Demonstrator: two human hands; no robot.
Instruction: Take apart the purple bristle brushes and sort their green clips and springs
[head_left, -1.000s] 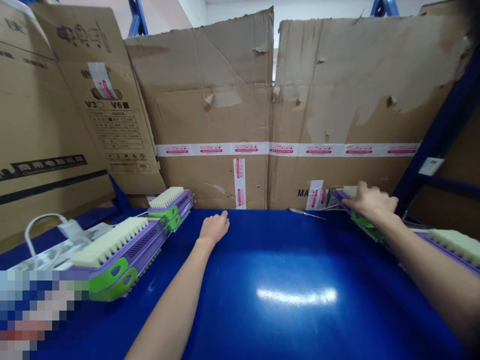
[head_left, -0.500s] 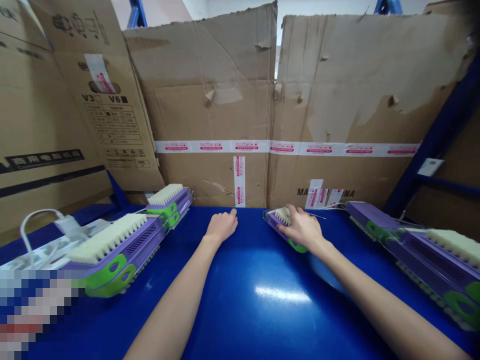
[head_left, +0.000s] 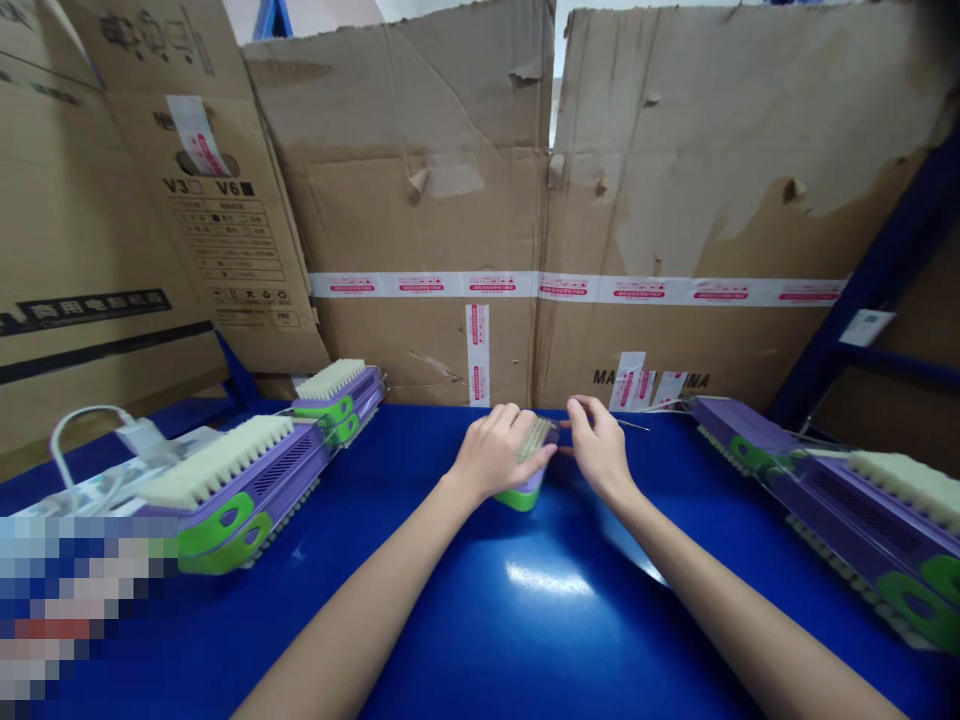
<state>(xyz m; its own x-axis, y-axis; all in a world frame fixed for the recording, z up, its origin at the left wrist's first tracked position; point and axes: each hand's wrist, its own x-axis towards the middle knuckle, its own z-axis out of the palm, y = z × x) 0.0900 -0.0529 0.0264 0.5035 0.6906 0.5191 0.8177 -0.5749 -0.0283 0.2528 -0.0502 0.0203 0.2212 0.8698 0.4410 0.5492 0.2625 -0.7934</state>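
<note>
A brush point(head_left: 534, 440) with pale bristles and a purple and green body lies near the back of the blue table. My left hand point(head_left: 495, 448) is closed around it from the left, its fingers over the bristles and hiding part of them. Just to the right, my right hand point(head_left: 598, 447) has its fingers apart. Their tips reach to the brush's right edge; whether they touch it is too blurred to tell. Beyond my right hand, a thin metal rod point(head_left: 634, 425) lies on the table.
More purple and green brushes in clear wrapping line the left point(head_left: 247, 480) and right point(head_left: 847, 500) sides. A white plug point(head_left: 146, 440) with a cable sits in a power strip at left. Tall cardboard point(head_left: 420, 220) walls the back. The blue table point(head_left: 480, 620) is shiny.
My left hand has moved right and taken hold of the brush. My right hand has let go of it and stays beside it. The brush has shifted left.
</note>
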